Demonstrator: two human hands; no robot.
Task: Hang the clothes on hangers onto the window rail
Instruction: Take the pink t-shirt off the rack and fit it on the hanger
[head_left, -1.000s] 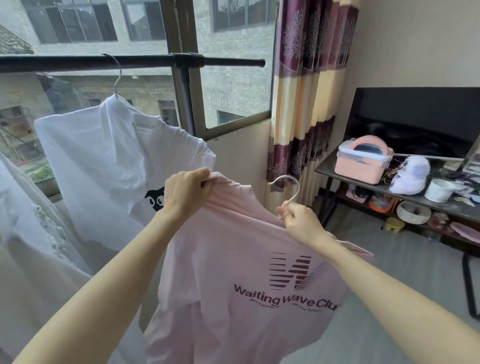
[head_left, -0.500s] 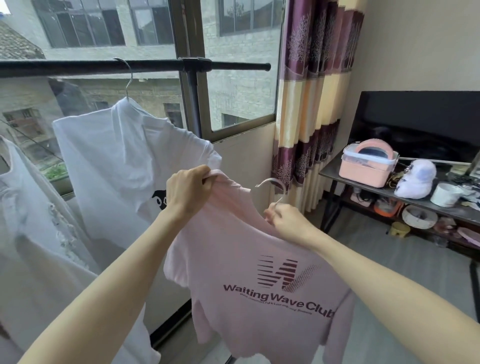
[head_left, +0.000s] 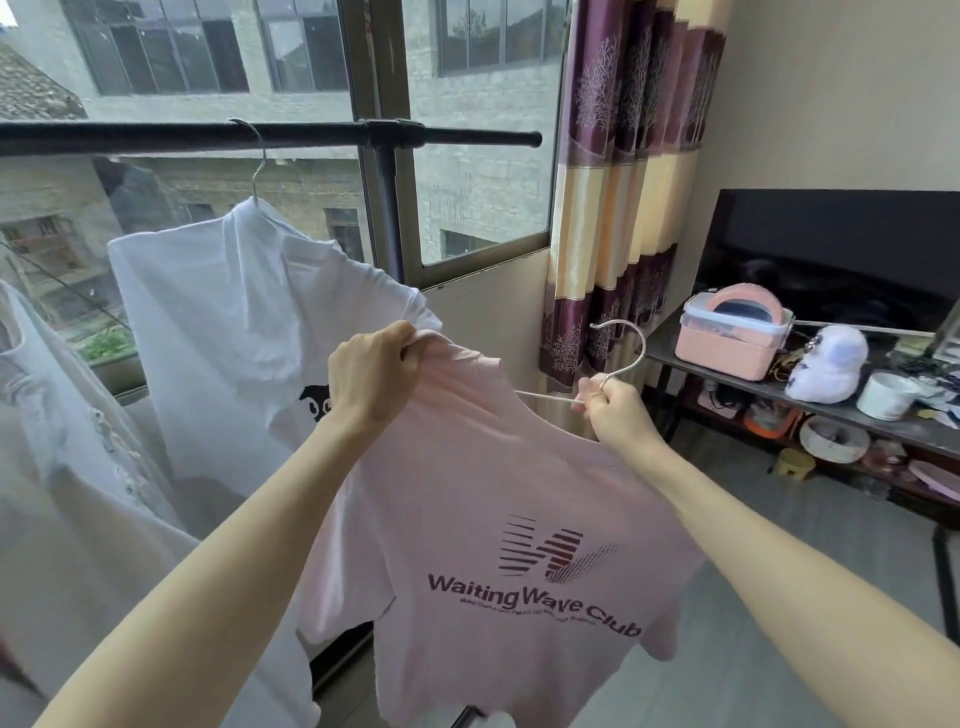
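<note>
Head view: left hand (head_left: 371, 382) grips the pink shirt (head_left: 498, 519) at its shoulder, fingers (head_left: 408, 353) curled round a bunch of fabric. Right hand (head_left: 613, 410) pinches the hanger (head_left: 621, 353) at the base of its hook, fingers closed round the wire. Hook stands upright above the right hand; one wire arm runs left from the fingers into the shirt's neck opening. Shirt hangs between both hands, print facing the camera, below the rail (head_left: 270, 136) and apart from it. White shirt (head_left: 234, 312) hangs on the rail to the left, just behind the left hand. Desk (head_left: 727, 387) stands at right.

Against the frame half a second earlier: right hand and hook sit further right, exposing more of the wire arm outside the neck. Left-hand grip unchanged.
</note>
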